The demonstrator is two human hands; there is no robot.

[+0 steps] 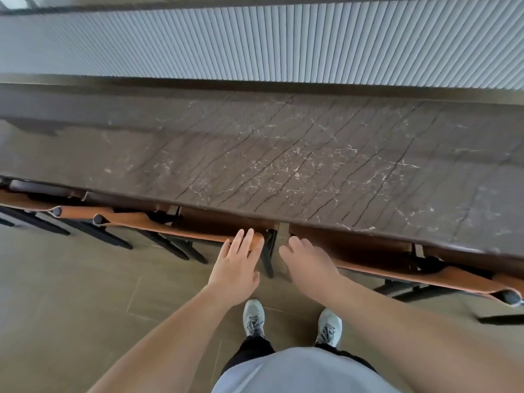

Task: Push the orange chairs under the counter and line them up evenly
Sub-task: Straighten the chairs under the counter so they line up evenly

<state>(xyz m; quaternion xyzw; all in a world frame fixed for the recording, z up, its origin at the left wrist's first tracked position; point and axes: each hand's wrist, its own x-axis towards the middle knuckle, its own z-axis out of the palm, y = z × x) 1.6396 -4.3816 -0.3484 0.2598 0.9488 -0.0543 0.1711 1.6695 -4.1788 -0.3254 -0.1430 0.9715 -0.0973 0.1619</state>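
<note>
Several orange chairs stand in a row, their seats tucked beneath a dark marble counter [283, 154]. My left hand [236, 262] rests flat, fingers apart, on the right end of one chair's orange backrest [181, 228]. My right hand [307, 263] lies on the left end of the neighbouring chair's backrest [397, 270], fingers curled over its top edge. A narrow gap separates these two chairs. More orange chairs [76, 212] continue to the left and another [507, 282] at the far right.
Black chair legs [268, 259] stick out onto the tan tiled floor [71, 293]. A ribbed grey wall [255, 43] rises behind the counter. My two grey shoes [253, 317] stand just behind the chairs.
</note>
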